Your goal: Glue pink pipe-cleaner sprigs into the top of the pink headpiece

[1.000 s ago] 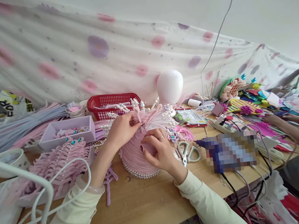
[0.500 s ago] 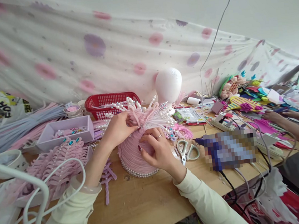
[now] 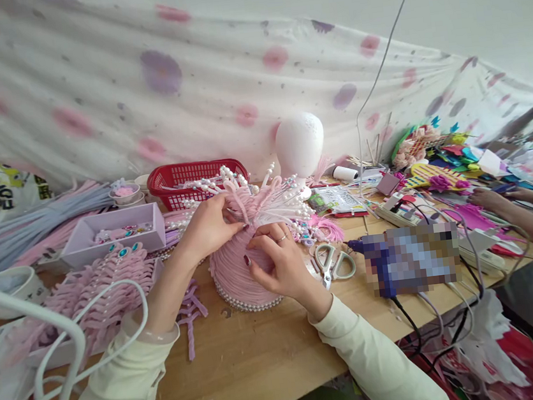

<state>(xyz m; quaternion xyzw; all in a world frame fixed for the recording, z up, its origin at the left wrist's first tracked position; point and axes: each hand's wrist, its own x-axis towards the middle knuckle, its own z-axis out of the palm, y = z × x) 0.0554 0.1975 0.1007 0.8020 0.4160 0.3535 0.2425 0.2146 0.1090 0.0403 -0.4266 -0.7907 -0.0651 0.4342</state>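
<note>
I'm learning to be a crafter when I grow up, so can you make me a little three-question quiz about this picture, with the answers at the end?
1. True or false: the right hand wears a ring.
2. Which colour is the basket beyond the left hand?
A) blue
B) red
C) green
3. What cutting tool lies on the table, to the right of the pink dome?

Key: 1. True. 2. B. 3. Scissors.
</note>
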